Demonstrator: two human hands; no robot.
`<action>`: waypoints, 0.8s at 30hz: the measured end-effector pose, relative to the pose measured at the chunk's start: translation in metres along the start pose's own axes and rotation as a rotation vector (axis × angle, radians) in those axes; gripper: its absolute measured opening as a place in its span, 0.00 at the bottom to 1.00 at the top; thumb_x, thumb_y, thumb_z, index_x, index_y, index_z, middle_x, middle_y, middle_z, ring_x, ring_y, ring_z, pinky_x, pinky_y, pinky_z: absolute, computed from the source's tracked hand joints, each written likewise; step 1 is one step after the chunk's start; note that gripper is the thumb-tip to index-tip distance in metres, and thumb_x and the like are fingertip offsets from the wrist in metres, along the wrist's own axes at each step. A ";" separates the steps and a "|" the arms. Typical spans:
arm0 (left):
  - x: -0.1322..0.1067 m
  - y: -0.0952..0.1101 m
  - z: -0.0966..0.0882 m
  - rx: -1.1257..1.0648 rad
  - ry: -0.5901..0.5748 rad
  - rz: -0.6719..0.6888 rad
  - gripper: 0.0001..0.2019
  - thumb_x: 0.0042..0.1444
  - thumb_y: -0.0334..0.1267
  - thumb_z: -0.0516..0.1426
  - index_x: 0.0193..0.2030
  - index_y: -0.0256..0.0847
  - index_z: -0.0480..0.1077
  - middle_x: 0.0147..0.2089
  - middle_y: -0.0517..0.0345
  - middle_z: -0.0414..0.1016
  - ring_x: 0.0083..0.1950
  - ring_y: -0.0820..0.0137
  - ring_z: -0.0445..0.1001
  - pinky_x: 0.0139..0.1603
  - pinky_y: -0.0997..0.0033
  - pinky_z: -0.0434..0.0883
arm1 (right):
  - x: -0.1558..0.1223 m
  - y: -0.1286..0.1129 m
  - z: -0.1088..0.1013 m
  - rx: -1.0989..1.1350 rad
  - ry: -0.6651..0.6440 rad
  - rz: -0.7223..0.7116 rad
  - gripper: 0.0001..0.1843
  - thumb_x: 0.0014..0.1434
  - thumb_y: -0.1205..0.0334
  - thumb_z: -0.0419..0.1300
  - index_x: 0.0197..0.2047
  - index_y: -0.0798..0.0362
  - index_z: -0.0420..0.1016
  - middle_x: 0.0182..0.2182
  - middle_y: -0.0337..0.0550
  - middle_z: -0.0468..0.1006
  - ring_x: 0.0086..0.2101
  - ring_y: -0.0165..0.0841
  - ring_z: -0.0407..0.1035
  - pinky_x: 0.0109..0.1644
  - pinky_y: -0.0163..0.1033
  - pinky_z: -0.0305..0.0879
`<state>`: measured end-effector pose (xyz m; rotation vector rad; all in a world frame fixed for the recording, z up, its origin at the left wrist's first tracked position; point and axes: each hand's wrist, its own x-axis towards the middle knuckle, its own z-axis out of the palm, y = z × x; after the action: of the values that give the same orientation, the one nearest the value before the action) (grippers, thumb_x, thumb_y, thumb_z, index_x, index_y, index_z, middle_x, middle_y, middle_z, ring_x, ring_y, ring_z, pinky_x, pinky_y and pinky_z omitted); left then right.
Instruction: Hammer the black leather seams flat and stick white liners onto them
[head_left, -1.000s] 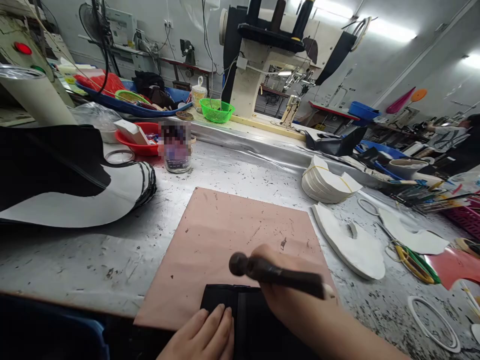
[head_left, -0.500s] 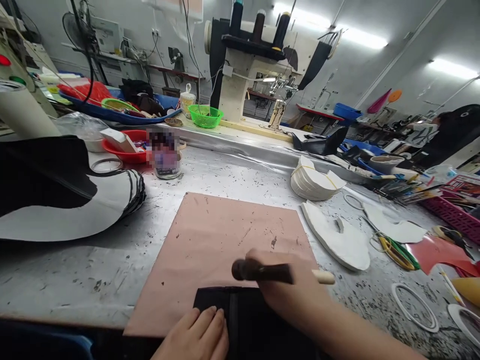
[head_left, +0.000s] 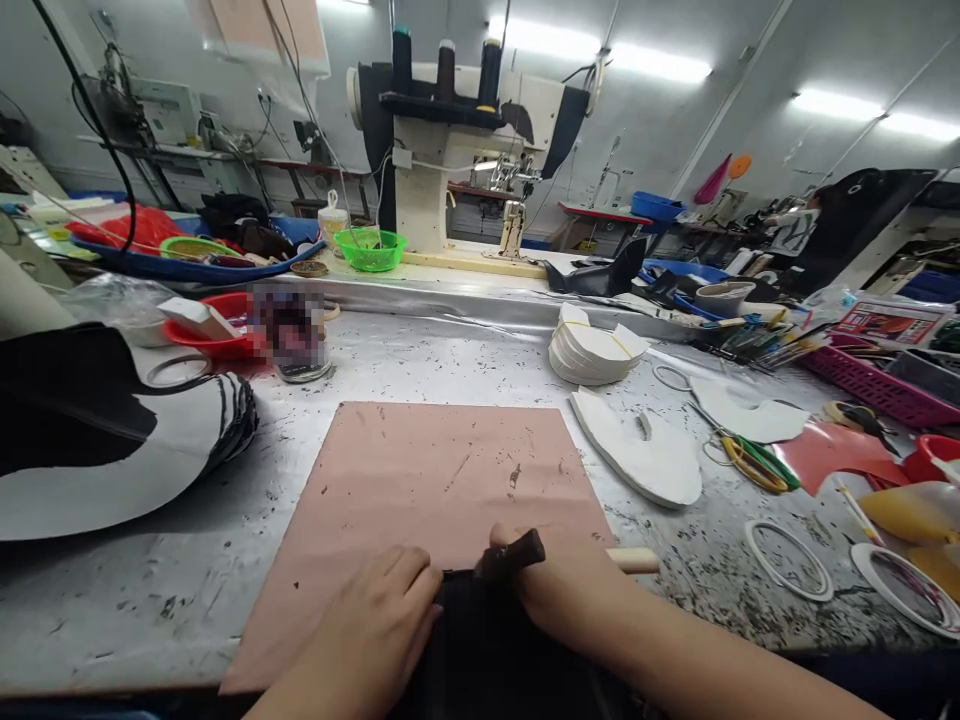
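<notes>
In my right hand (head_left: 574,590) is a hammer (head_left: 517,553) with a dark head and a pale wooden handle that sticks out to the right of my fist. Its head is low over the upper edge of a black sheet of material (head_left: 480,640), perhaps leather; contact cannot be made out. My left hand (head_left: 382,610) has its fingers bent and close together over the left upper corner of that sheet, gripping it there. A pink board (head_left: 442,480) with dark marks lies under the sheet's upper edge and my left hand. The sheet's lower part runs out of view.
Stacked black and white cut pieces (head_left: 150,460) lie at left. To the right are white curved pieces (head_left: 637,445), scissors (head_left: 750,462) and tape rolls (head_left: 787,560). A red bowl (head_left: 217,340) and a green basket (head_left: 371,250) sit before the sewing machine (head_left: 420,180).
My left hand has moved up to the black sheet's upper corner, its fingers now more bent. The hammer's head has turned and come down toward the sheet's edge. The whole view has shifted.
</notes>
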<state>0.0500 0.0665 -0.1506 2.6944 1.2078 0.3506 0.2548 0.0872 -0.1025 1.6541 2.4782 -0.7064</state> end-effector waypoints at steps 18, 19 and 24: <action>0.149 -0.067 -0.136 0.384 0.394 0.439 0.17 0.61 0.46 0.45 0.32 0.45 0.73 0.30 0.66 0.72 0.32 0.70 0.68 0.37 0.71 0.57 | -0.083 0.205 0.080 -0.358 0.994 0.560 0.21 0.54 0.72 0.46 0.50 0.57 0.67 0.41 0.54 0.72 0.43 0.47 0.66 0.49 0.54 0.62; 0.152 -0.072 -0.137 0.418 0.405 0.418 0.19 0.61 0.46 0.43 0.32 0.44 0.73 0.30 0.66 0.72 0.33 0.70 0.68 0.38 0.71 0.58 | -0.078 0.191 0.075 -0.311 1.061 0.480 0.19 0.56 0.70 0.46 0.49 0.55 0.68 0.41 0.53 0.72 0.43 0.46 0.66 0.48 0.53 0.62; 0.125 -0.064 -0.088 0.518 0.634 0.155 0.16 0.62 0.44 0.47 0.48 0.37 0.67 0.45 0.49 0.70 0.46 0.57 0.70 0.46 0.57 0.66 | -0.041 0.108 0.072 -0.087 0.995 -0.102 0.16 0.59 0.59 0.52 0.50 0.52 0.67 0.43 0.50 0.73 0.42 0.42 0.69 0.44 0.44 0.67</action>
<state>0.0601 0.2071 -0.0643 3.2610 1.3860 1.1243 0.3547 0.0558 -0.1896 2.2094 3.1142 0.3544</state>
